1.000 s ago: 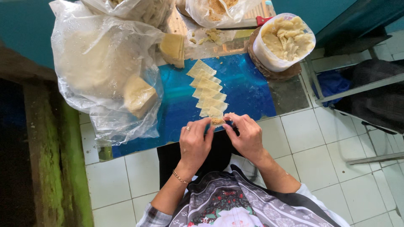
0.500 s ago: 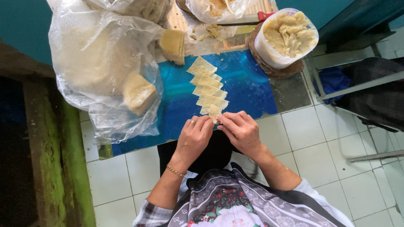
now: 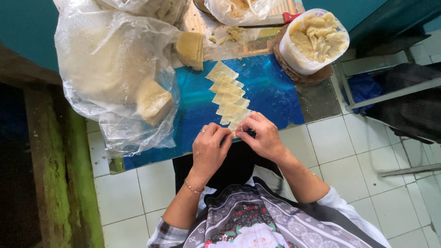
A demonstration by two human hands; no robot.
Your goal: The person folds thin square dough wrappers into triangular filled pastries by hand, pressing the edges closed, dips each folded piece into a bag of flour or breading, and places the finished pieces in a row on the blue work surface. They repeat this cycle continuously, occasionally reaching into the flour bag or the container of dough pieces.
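Note:
My left hand [image 3: 209, 149] and my right hand [image 3: 262, 136] meet at the near edge of a blue table top [image 3: 271, 89]. Both pinch one small pale dough wrapper [image 3: 234, 130] between their fingertips; most of it is hidden by the fingers. A row of several square dough wrappers [image 3: 227, 94] lies overlapped on the blue surface just beyond my hands. A white tub of pale filling [image 3: 315, 40] stands at the far right of the table. A stack of wrappers [image 3: 190, 48] sits at the back.
A large clear plastic bag [image 3: 110, 69] holding another wrapper stack [image 3: 154, 101] covers the table's left side. A red-handled knife [image 3: 271, 23] lies at the back. A metal chair [image 3: 390, 87] stands right, a green-stained ledge [image 3: 64, 174] left, white tiles below.
My hands have closed in on the small wrapper and folded over it, so less of it shows than a second ago. The rest stays put.

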